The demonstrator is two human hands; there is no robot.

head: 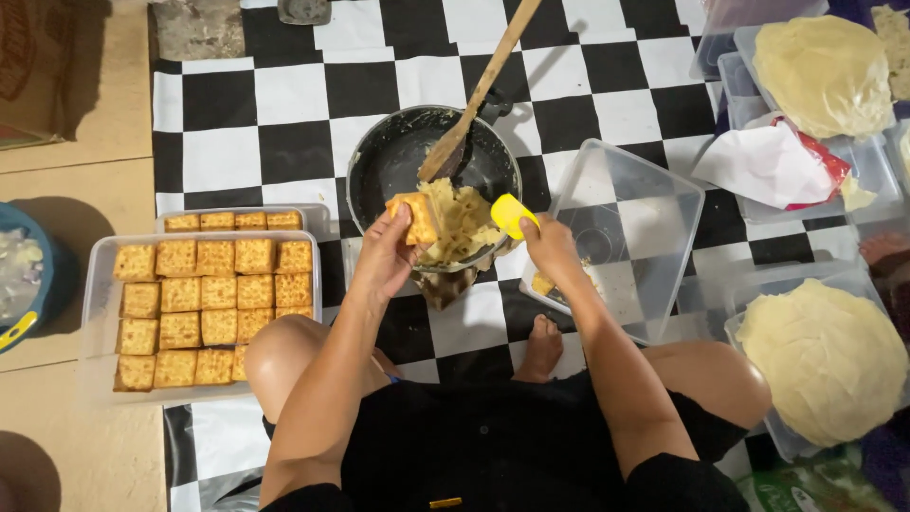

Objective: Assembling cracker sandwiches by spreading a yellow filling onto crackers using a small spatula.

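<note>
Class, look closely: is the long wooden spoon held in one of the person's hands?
No: the long wooden spoon leans unheld in the round dark pan, while the hands are lower down.

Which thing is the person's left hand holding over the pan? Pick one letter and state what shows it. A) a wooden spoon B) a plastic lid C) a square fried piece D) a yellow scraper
C: the left hand grips a square fried piece above the pan, while the yellow scraper is in the right hand and the wooden spoon leans in the pan untouched.
</note>
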